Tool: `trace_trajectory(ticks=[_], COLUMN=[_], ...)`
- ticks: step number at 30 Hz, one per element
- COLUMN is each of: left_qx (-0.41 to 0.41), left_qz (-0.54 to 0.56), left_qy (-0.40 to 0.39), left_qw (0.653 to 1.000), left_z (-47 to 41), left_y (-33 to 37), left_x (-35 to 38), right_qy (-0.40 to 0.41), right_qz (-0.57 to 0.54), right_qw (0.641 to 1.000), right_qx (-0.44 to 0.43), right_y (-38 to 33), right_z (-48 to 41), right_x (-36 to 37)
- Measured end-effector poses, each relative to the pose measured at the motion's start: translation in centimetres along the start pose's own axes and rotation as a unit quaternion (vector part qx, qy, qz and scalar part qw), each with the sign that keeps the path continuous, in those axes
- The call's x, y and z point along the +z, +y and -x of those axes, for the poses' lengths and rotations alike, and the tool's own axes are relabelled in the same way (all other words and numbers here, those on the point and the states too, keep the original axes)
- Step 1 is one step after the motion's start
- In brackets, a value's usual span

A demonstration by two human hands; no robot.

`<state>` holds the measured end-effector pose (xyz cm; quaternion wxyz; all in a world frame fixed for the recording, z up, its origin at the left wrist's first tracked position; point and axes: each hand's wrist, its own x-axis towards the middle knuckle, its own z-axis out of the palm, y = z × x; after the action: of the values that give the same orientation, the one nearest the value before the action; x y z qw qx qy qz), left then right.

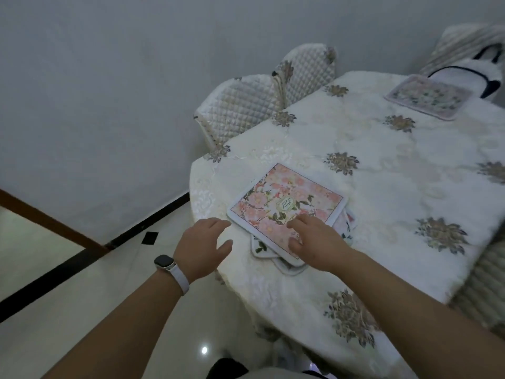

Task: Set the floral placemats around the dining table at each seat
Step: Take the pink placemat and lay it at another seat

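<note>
A stack of pink floral placemats (284, 201) with white rims lies near the table's near-left edge; the lower mats stick out under the top one. My right hand (314, 239) rests on the stack's near corner with its fingers spread flat on the top mat. My left hand (205, 247), with a white watch on its wrist, hovers open just left of the stack, its fingertips close to the mat's left corner. A single floral placemat (429, 98) lies flat at the far right seat. The table (382, 170) wears a white cloth with embroidered flowers.
Two quilted white chairs (246, 105) stand tucked at the table's far-left side. Another chair (470, 47) with a striped cover and a white fluffy item sits beyond the far mat. A grey wall runs behind, and glossy floor tiles lie to the left.
</note>
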<state>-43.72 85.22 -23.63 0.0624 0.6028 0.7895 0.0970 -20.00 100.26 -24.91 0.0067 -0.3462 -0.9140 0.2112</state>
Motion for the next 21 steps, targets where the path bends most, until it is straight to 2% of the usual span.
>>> trace_trajectory(ticks=[5, 10, 13, 18, 21], left_qx=[0.057, 0.064, 0.030, -0.018, -0.018], left_qz=[0.029, 0.067, 0.113, 0.197, 0.223], left_qy=[-0.028, -0.085, -0.148, -0.181, -0.228], left_qw=[0.998, 0.992, 0.982, 0.964, 0.948], left_z=[-4.8, -9.7, -12.7, -17.1, -19.4], left_y=[-1.0, -3.2, -5.5, -9.3, -10.4], left_x=[1.3, 4.0, 5.7, 7.7, 8.6], right_qy=[0.005, -0.001, 0.009, 0.027, 0.045], right_qz=[-0.025, -0.088, -0.134, -0.193, -0.208], right_qw=[0.997, 0.978, 0.951, 0.894, 0.860], right_qx=[0.080, 0.191, 0.279, 0.404, 0.464], right_y=[2.2, 3.9, 3.8, 2.5, 1.8], right_z=[-0.6, -1.8, -2.9, -5.1, -6.5], right_x=[1.0, 2.4, 3.5, 5.4, 5.9])
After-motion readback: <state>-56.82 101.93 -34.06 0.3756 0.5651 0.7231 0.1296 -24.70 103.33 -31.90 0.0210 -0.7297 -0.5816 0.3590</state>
